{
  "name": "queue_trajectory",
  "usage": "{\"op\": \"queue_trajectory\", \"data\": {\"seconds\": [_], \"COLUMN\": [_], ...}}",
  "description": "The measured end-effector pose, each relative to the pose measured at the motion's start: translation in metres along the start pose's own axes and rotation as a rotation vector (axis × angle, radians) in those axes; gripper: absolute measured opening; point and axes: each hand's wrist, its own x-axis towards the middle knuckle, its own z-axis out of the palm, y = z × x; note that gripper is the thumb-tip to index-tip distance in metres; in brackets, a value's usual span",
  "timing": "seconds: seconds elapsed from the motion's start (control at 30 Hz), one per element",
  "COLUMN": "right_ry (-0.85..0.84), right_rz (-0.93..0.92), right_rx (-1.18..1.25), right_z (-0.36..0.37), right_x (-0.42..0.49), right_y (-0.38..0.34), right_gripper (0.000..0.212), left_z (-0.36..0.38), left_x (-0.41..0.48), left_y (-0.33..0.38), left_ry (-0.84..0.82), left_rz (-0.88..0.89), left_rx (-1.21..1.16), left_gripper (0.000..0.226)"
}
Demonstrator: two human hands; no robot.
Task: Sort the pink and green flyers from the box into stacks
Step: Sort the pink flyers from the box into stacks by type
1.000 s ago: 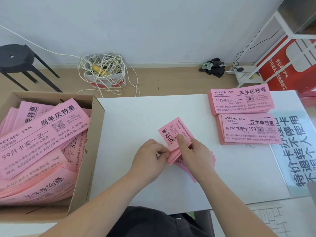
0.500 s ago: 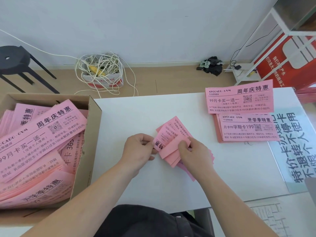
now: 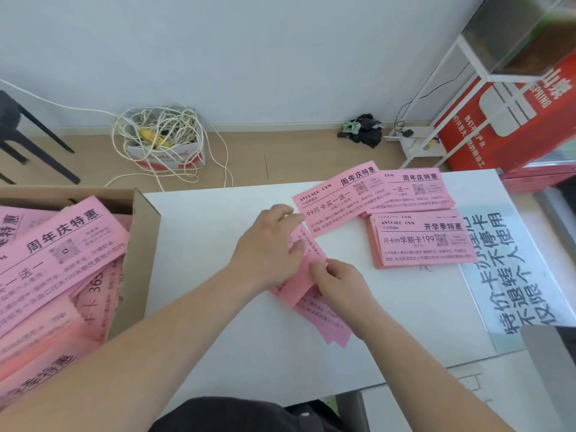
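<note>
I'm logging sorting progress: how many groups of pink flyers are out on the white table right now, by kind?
Squared pink paper flyer stacks: 2
Single pink flyer overlapping the far stack: 1
Loose pink flyer bundle pinched by the right hand: 1
Total: 4

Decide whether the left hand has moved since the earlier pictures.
Yes. The left hand has gone away from the bundle in the right hand, toward the far stack.
</note>
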Motion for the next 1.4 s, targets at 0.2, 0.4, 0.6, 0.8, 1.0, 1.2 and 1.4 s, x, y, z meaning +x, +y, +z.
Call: {"op": "queue_trajectory", "data": {"seconds": [0.2,0.4,0.6,0.8,1.0,1.2,1.4], "right_ry": [-0.109,0.4,0.283,0.423,0.487,0.641,0.451], "right_rz": [0.015,-0.254,-0.101,-0.172,-0.156,-0.135,0.061], "right_rx": [0.29,-0.508,-0.652,-0.593,-0.513,-0.482,-0.487], "right_z": [-0.051,-0.091,-0.126,-0.13,-0.159,-0.198,-0.221], "right_x": [0.025,0.083,0.119,0.121,0.122,0.126,0.141], "right_y": [-0.031,-0.016,0.012,0.021,0.015,0.001,0.021], "right_gripper": [0.039,0.02,0.049,0.037,0.028,0.037,0.06], "left_z": [0.021,0.019,0.014,0.027,0.004,-0.009,0.027], "left_x": [0.076,0.078,0.111,0.125,0.129,0.159,0.193], "left_y": [0.005,0.004,0.012,0.027,0.037,0.067,0.108], "left_ry": [-0.387,-0.301,-0.155,-0.231,-0.294,-0.325,-0.319], "left_rz": [0.169,0.213,0.005,-0.187,-0.194,-0.183,-0.241], "left_rx": [0.401,0.369,0.134,0.012,-0.382,-0.686,-0.616], "left_gripper": [0.054,0.045,0.04,0.057,0.015,0.016,0.027]}}
